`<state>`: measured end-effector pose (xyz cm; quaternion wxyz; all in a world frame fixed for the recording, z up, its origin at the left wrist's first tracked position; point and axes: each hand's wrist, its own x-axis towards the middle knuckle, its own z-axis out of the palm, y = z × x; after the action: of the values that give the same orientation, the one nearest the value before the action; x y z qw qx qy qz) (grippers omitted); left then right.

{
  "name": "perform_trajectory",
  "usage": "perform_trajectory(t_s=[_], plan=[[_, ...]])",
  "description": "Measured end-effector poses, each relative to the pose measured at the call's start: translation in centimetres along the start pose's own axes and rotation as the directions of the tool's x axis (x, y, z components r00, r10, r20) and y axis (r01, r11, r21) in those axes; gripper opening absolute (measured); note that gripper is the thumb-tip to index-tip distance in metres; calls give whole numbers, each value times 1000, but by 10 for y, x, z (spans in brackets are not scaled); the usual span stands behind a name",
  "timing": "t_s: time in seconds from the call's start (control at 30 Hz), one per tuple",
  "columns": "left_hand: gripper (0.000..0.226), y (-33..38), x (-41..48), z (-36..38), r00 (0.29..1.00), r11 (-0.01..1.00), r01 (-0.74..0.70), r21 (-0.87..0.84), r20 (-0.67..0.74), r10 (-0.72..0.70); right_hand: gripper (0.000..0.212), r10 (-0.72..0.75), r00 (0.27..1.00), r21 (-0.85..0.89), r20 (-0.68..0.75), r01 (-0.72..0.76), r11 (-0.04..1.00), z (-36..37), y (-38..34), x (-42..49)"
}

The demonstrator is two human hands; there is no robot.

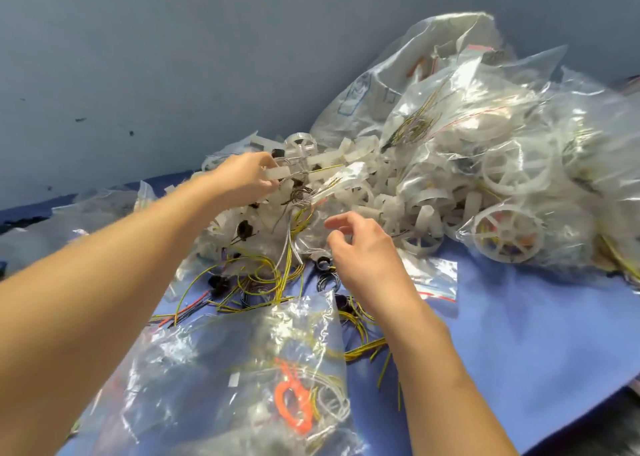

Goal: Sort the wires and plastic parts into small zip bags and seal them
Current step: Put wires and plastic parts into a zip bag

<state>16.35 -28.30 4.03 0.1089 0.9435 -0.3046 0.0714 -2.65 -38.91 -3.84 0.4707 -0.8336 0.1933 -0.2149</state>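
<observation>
A heap of white plastic strips and rings (388, 192) lies on the blue table (540, 344), mixed with yellow and black wires (263, 279). My left hand (242, 178) reaches into the far side of the heap and pinches a white plastic strip (277, 172). My right hand (363, 247) hovers over the wires with fingers loosely curled and nothing in them. A clear zip bag (242, 379) with an orange plastic part (294, 400) and some wires lies in front. A small empty zip bag (433, 279) lies right of my right hand.
Large clear bags (519, 143) full of white ring parts pile up at the right and back. A grey-blue wall (173, 57) stands behind the table. More clear bags (86, 209) lie at the left. The table's near edge (588, 417) runs at the lower right.
</observation>
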Motion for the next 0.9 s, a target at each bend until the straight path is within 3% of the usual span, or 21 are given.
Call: perform_trajectory(t_s=[0.17,0.23,0.3,0.4,0.53,0.63,0.77,0.9], plan=[[42,-25,-65,-4,977,999,7,33,211,-14,29,-47,998,-36,33,48,998,9,-11,-12],[31,-42,-97,4,980,986,2,165,197,-35,29,-60,997,-63,55,63,996,13,-16,-16],[29,-55,-121,8,989,981,33,193,133,-59,28,-77,995,-88,67,83,993,17,-20,-20],[34,-62,-142,-6,988,991,131,-23,-82,-132,28,-101,990,-96,95,110,989,23,-25,-24],[36,-53,-171,-25,902,933,62,-356,-379,-205,27,-197,976,6,94,197,980,32,-39,-29],[29,-39,-197,-26,925,828,-30,-560,-329,-189,33,-351,924,217,151,315,924,41,-58,-39],[26,-38,-221,-16,978,633,-103,-767,-193,-74,32,-514,837,220,188,475,852,55,-72,-48],[55,-54,-234,-6,928,452,48,-891,-128,-349,15,-539,834,148,116,522,840,71,-78,-52]])
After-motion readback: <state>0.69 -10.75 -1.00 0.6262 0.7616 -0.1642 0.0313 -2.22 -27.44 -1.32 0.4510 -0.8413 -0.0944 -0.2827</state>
